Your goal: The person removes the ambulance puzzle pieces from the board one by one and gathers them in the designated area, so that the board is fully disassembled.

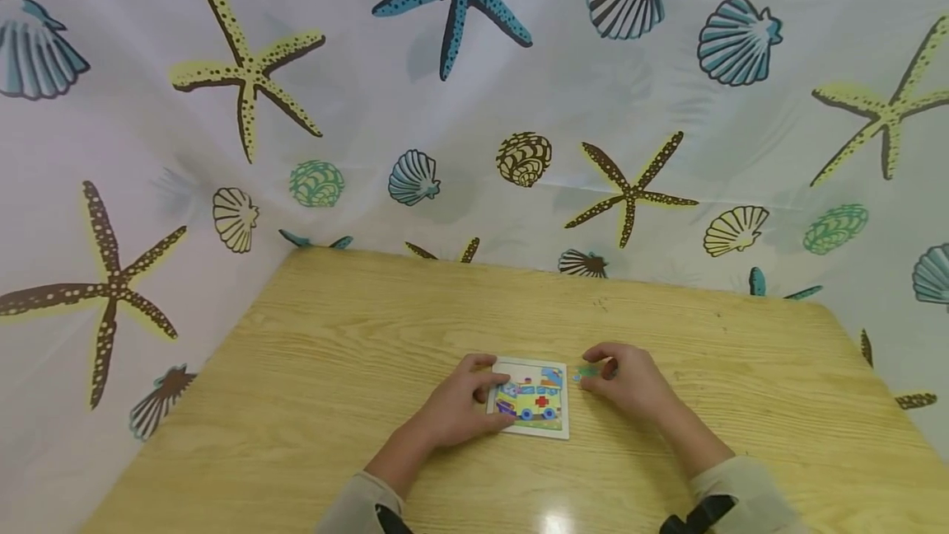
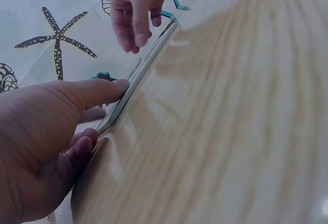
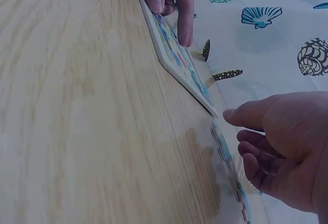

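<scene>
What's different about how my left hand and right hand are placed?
Your left hand grips the left side of the puzzle; your right hand is off to its right, not touching it. The left hand partly covers the puzzle, while the right hand is over loose pieces and seems to hold none. Both are bare, below pale sleeves.

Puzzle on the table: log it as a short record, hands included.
Puzzle: white-framed, flat on the table
Picture: yellow ambulance with a red cross
Left hand: touching the puzzle's left end
Right hand: beside loose pieces, no clear grip
Loose pieces: right of the puzzle in the head view
Backdrop: printed with starfish and shells
</scene>
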`<state>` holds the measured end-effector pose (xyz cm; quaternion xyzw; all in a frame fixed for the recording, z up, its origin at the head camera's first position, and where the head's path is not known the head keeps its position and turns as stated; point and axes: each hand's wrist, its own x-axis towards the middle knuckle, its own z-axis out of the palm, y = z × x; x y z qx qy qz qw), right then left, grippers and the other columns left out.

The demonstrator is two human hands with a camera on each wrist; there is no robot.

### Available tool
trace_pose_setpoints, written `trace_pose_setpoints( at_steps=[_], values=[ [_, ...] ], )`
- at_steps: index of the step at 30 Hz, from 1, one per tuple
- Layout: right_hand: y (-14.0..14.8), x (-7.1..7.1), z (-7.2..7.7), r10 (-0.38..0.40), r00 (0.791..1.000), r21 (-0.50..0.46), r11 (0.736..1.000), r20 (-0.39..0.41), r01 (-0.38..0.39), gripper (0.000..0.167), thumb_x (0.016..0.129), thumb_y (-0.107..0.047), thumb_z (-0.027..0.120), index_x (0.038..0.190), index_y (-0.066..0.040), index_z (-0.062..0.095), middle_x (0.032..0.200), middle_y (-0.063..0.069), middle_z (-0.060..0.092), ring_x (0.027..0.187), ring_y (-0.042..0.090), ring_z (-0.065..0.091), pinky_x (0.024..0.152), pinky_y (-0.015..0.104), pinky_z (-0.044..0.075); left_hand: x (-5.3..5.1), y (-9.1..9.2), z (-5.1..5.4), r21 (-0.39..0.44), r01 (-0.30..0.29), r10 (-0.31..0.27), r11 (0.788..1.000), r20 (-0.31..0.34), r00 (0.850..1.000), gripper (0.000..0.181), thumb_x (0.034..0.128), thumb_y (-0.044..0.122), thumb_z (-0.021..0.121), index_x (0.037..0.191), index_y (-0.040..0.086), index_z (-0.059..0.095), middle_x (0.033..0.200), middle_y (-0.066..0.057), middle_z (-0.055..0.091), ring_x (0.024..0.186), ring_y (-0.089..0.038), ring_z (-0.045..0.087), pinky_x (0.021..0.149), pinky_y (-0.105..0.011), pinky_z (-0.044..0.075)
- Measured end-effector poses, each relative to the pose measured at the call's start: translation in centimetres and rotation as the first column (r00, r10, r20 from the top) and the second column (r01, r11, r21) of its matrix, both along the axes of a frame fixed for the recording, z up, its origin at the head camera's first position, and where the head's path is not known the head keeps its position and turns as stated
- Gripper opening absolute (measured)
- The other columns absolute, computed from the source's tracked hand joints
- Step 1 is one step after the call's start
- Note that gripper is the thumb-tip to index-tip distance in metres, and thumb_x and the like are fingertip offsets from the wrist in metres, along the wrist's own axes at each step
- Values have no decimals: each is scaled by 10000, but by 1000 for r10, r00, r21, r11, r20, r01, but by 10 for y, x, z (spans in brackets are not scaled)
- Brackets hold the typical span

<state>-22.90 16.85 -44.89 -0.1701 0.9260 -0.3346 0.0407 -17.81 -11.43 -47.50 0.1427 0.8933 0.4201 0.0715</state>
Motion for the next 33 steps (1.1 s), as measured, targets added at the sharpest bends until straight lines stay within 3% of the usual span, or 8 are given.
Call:
trace_pose_setpoints(
  at_steps=[6,13,17,26,33],
  values=[
    [-25,4,3,37,999,-51,998,30,-35,289,893,-167,756,1160,-69,706,1127,57,721,903,152,640,750,302,522,0,-1,-2,7,5,-5,1000,-5,1000,501,845,363,802,1297,182,680,1544,-88,365,1072,-178,544,857,-360,469],
    [-42,7,1,-50,996,2,999,75,50,293,832,-213,824,1088,-114,721,980,-5,713,875,121,630,798,344,540,-1,-1,-3,38,19,-20,999,29,999,489,852,363,797,1288,173,681,1554,-89,345,1105,-202,543,891,-396,476],
    [-45,6,3,-53,995,15,999,79,52,259,834,-202,821,1061,-128,723,957,-12,703,880,128,627,812,354,541,-1,-2,-1,42,17,-19,999,34,999,487,853,359,797,1287,173,681,1556,-86,342,1109,-206,543,898,-403,477],
    [-29,-1,2,6,985,-178,984,175,26,186,873,-199,784,1050,-147,758,1003,21,694,899,156,641,808,329,534,-1,0,3,27,14,-15,1000,27,1000,467,853,331,801,1275,168,684,1549,-92,350,1117,-210,558,899,-399,490],
    [-6,-3,2,59,953,-330,943,298,45,345,930,-188,716,1241,-41,689,1016,85,619,931,191,552,751,291,487,0,-1,1,33,4,-5,999,25,1000,472,841,329,812,1266,166,689,1549,-88,357,1109,-213,563,893,-396,488]
  ],
)
